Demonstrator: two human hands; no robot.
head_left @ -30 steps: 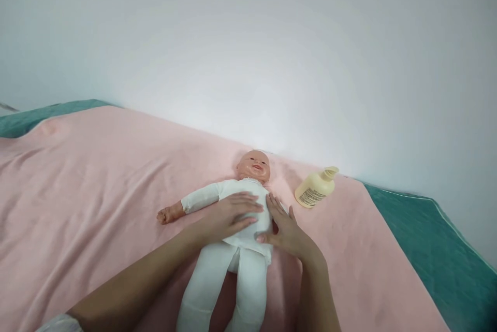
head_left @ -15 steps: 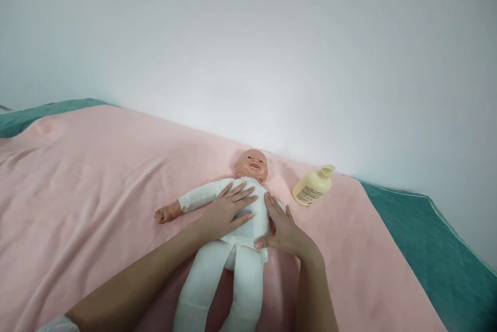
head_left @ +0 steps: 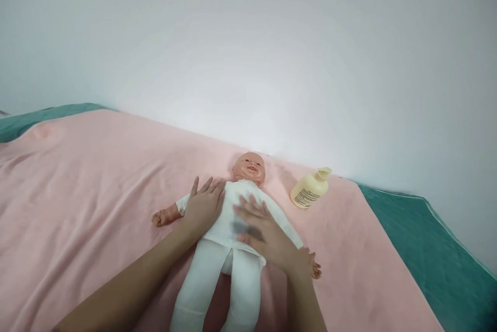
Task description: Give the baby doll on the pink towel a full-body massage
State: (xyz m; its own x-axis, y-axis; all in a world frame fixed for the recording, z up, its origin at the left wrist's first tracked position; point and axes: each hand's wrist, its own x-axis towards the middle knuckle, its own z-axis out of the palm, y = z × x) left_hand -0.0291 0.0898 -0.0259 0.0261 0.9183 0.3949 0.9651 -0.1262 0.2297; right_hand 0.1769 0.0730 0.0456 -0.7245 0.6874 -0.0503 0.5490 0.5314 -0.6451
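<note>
A baby doll (head_left: 229, 218) with a white cloth body lies on its back, its head toward the wall. My left hand (head_left: 204, 205) rests at the side of the doll's chest, near its shoulder and upper arm, fingers extended. Over the doll's belly is my right hand (head_left: 264, 231), fingers spread and slightly blurred; whether it touches the cloth I cannot tell. Neither hand grips anything. A grey patch shows on the doll's front beneath my right fingers. The doll's feet are out of the picture.
A pale yellow pump bottle (head_left: 309, 188) stands right of the doll's head. The pink blanket (head_left: 97, 192) under the doll has folds on the left. Green cloth (head_left: 435, 239) shows at both sides. A white wall (head_left: 248, 52) rises behind.
My left hand has moved left from the doll's chest to its side. My right hand has shifted left from the doll's side over its belly, uncovering the doll's arm on the right.
</note>
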